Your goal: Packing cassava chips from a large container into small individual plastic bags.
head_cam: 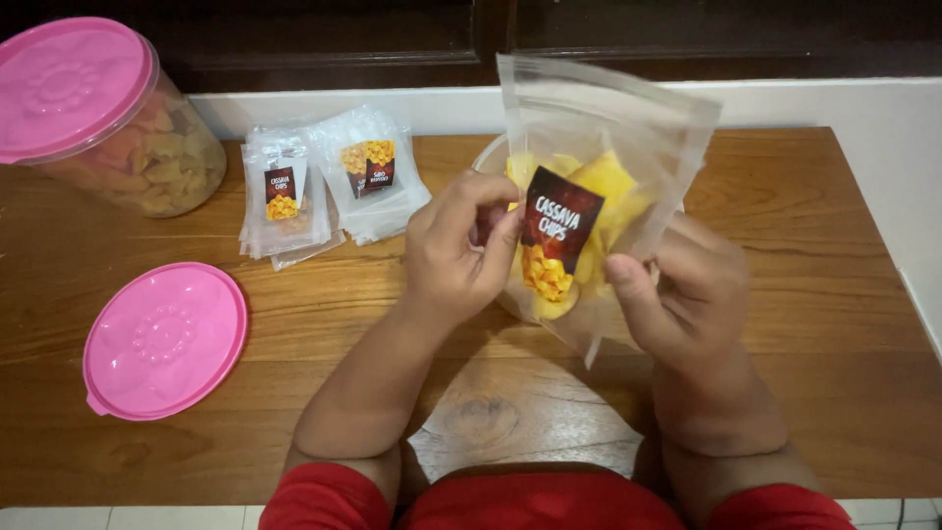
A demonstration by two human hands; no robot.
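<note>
A clear plastic pouch (628, 128) with a dark label and yellow chips inside is held upright above the wooden table (834, 324). My left hand (461, 245) pinches its left side beside the label. On the pouch's lower right edge, my right hand (692, 294) grips with the thumb on the front. The pouch's top is open and stands loose. Behind the pouch a clear container rim (488, 157) shows, mostly hidden.
A stack of empty labelled pouches (329, 186) lies at the back left of centre. A clear jar of chips with a pink lid (103, 118) stands at the far left. A loose pink lid (165, 339) lies on the table's left. A white wall base borders the back and right.
</note>
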